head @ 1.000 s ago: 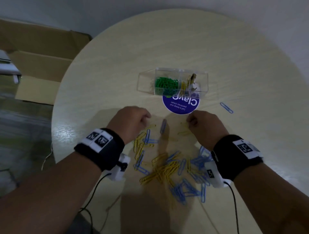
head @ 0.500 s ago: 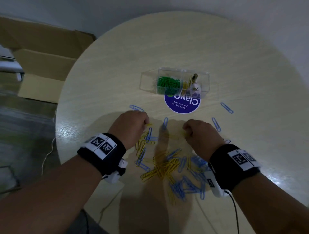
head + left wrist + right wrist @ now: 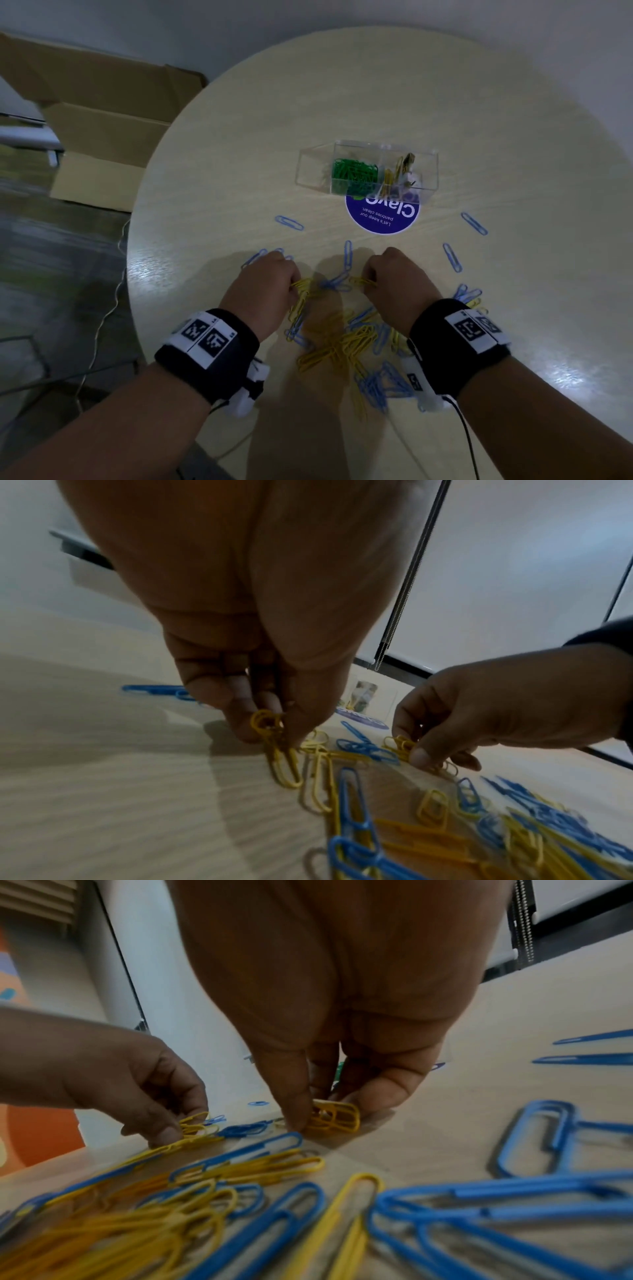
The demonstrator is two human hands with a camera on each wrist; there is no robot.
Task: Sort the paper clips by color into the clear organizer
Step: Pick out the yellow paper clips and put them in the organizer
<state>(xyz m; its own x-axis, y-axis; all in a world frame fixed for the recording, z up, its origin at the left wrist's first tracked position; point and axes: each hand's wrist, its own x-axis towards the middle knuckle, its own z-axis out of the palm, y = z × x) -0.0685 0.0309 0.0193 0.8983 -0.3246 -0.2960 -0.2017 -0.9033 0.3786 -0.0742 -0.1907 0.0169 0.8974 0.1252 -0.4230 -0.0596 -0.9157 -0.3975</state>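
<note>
A heap of yellow and blue paper clips [image 3: 346, 342] lies on the round table near me. My left hand [image 3: 263, 287] pinches a bunch of yellow clips [image 3: 270, 726] at the heap's far left edge. My right hand [image 3: 397, 281] pinches another bunch of yellow clips [image 3: 335, 1116] at its far right edge. Both hands sit low on the tabletop. The clear organizer [image 3: 368, 168] stands further back, with green clips [image 3: 354, 171] in its middle compartment and a few yellow clips [image 3: 390, 178] in the right one. Its left compartment looks empty.
Single blue clips [image 3: 289, 222] lie scattered between the hands and the organizer, others at the right [image 3: 474, 223]. A round blue sticker [image 3: 383, 214] is on the table in front of the organizer. Cardboard boxes [image 3: 99, 120] stand on the floor at the left.
Both hands have drawn back toward me and closer to the heap. Each now shows a bunch of yellow clips between its fingertips. Several blue clips have come into view beyond the hands.
</note>
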